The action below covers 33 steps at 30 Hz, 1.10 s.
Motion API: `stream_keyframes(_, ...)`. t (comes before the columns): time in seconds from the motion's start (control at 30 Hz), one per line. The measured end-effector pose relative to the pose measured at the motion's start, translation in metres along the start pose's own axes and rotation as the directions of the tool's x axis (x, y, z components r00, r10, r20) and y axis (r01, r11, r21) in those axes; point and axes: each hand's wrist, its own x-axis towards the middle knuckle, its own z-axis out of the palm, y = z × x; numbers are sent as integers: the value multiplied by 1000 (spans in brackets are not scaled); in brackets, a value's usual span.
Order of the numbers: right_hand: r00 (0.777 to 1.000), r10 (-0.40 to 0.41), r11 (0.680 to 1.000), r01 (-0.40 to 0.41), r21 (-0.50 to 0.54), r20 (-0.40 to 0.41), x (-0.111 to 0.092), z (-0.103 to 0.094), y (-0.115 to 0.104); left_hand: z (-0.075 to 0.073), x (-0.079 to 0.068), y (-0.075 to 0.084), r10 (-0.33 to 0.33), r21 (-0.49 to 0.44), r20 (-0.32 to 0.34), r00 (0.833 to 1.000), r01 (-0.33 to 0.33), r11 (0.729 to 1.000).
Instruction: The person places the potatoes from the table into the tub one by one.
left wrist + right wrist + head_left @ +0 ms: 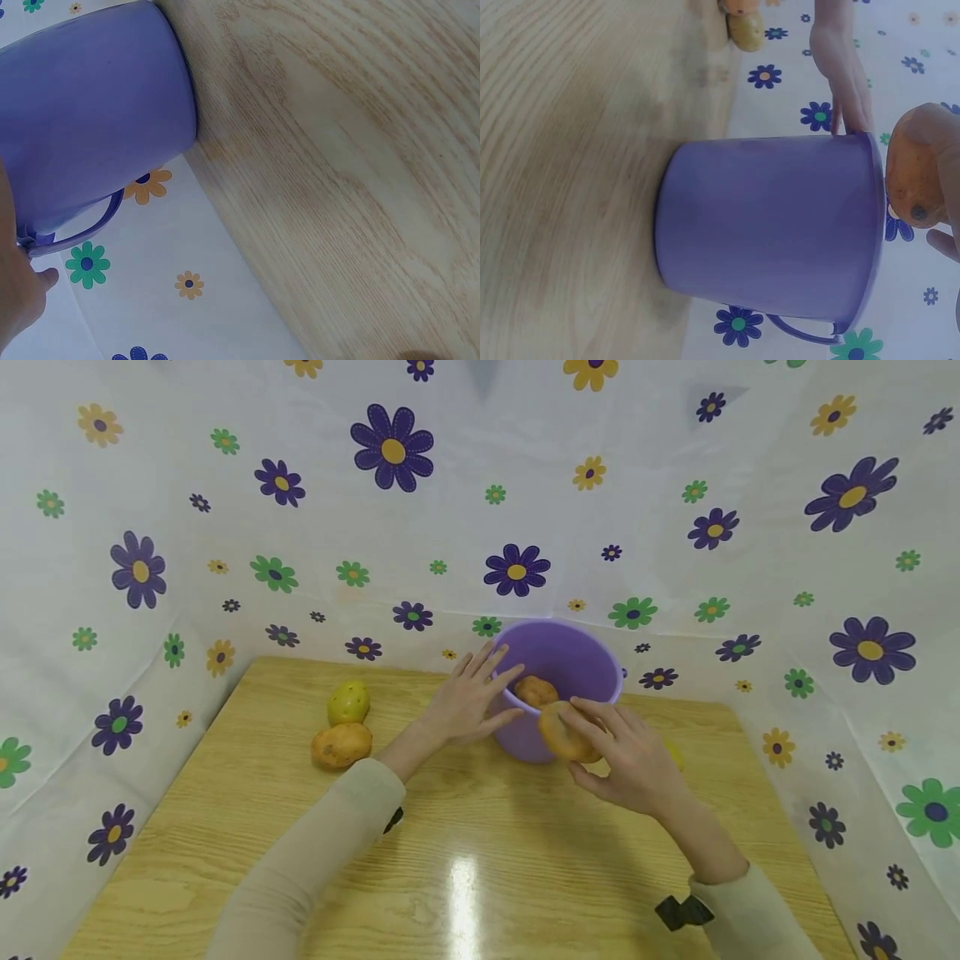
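Note:
A purple bucket (521, 739) stands upright on the table, with a brown potato (536, 691) visible inside it. My right hand (626, 760) holds another potato (567, 732) at the near side of the bucket's rim. In the right wrist view this potato (913, 171) has a dark spot and is beside the bucket's mouth. My left hand (468, 697) rests on the left side of the rim, its fingers extended. The left wrist view shows the bucket's side wall (97, 105) and part of that hand (19, 292).
To the left on the wooden table (225, 827), a potato (342, 746) lies against a yellow-green, dotted fruit-like thing (349, 703). Something yellow (676, 755) is mostly hidden behind my right hand. A flower-patterned white sheet (450, 527) encloses the table's back and sides.

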Motion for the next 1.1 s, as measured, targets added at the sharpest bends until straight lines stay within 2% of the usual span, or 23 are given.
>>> stream_keyframes(0.17, 1000, 10, 1000, -9, 7, -23, 9, -3, 6, 0, 0, 0, -4, -8, 13, 1000, 4, 1000)
stream_keyframes(0.53, 1000, 13, 1000, -13, 11, -13, 27, 3, 28, -2, 0, 1, -14, -19, 25, 1000, 14, 1000)
stream_keyframes(0.73, 996, 77, 997, -76, -15, 54, 27, 9, 40, -1, 1, 1, -10, -24, 25, 1000, 10, 1000)
stream_keyframes(1.1, 987, 121, 992, -118, -40, 110, 36, 22, 60, -2, 0, 0, -8, -18, 32, 999, 9, 1000)
